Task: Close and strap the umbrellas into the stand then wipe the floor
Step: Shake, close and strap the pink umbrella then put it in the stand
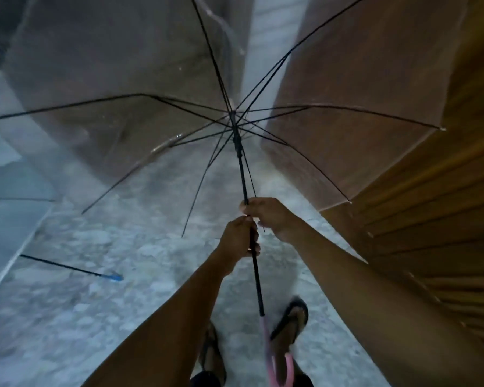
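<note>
A clear umbrella with black ribs stands open in front of me, its canopy facing away. Its black shaft runs down to a pink hooked handle near my feet. My left hand grips the shaft. Just above it, my right hand grips the shaft too, below the runner. A second open umbrella, clear with a blue tip, lies on the floor at the left.
The floor is pale speckled stone. A brown slatted wooden wall runs along the right. Brown panels and a pale pillar show through the canopy. My sandalled feet stand below the handle.
</note>
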`<state>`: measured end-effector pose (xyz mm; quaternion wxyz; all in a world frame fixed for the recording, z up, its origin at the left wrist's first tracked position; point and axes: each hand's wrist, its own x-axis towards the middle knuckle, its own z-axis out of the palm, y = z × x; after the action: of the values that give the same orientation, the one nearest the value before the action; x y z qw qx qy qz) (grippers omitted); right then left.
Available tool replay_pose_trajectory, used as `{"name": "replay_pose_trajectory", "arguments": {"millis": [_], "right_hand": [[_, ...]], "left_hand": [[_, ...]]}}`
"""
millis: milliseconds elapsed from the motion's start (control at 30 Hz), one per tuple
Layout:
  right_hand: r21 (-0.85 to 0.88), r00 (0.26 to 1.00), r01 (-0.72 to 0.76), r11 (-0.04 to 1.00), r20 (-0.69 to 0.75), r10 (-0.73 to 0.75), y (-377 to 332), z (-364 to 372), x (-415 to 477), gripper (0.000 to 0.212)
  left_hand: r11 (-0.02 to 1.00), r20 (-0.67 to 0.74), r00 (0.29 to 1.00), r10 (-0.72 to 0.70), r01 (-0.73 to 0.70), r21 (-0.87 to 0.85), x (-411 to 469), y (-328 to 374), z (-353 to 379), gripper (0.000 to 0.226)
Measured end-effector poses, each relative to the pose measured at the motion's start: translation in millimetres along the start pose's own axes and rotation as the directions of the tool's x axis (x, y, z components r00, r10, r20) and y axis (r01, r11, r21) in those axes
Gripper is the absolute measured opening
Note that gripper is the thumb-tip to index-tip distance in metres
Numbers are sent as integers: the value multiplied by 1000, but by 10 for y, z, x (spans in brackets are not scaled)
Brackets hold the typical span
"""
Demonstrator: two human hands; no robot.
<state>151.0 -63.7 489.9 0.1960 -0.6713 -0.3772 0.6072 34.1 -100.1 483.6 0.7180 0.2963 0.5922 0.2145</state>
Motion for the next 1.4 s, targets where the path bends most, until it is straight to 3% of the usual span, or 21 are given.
{"name": "replay_pose_trajectory", "arguments": {"millis": [233, 367, 500, 600, 667, 767, 867, 1000, 1100, 1233, 1400], "right_hand": [[218, 961, 55, 974, -276, 7, 63, -231, -1306, 10], [286, 903, 132, 949, -429, 3, 227, -343, -1973, 13], [335, 846, 205, 920, -533, 6, 589, -466, -2812, 17], [380, 784, 281, 881, -620, 17, 941, -549, -3544, 21], [423, 713, 365, 829, -700, 43, 1171, -649, -4143, 20], [550, 590, 564, 616, -790, 167, 1551, -877, -5133, 27], [532, 464, 740, 412, -847, 260, 1871, -1064, -6065, 26], [394, 269, 857, 334, -892, 363, 2114, -1096, -7056, 13], [312, 170, 880, 358, -911, 376, 2165, -1079, -7613, 14], [196, 69, 928, 317, -926, 370, 2151, -1089, -8164, 32], [138, -19, 927, 348, -911, 411, 2124, -1167, -8513, 34]], "left_hand": [[926, 128, 979, 158, -192, 326, -905, 105, 427, 32], [756, 243, 921, 303, -388, 528, -1312, 36, 707, 24], [576, 339, 853, 397, -519, 631, -1928, -95, 1100, 34], [381, 478, 753, 452, -648, 660, -2518, -270, 1398, 53], [273, 593, 667, 451, -736, 620, -2956, -458, 1577, 54], [143, 746, 533, 400, -840, 523, -3562, -808, 1792, 54], [64, 864, 377, 334, -923, 378, -4069, -1101, 1989, 56], [45, 946, 224, 235, -975, 220, -4709, -1328, 2242, 60], [35, 972, 201, 126, -980, 198, -5008, -1373, 2349, 66], [116, 989, 137, 52, -985, 130, -5345, -1389, 2482, 62], [102, 998, 58, 24, -993, 55, -5795, -1336, 2707, 61]]}}
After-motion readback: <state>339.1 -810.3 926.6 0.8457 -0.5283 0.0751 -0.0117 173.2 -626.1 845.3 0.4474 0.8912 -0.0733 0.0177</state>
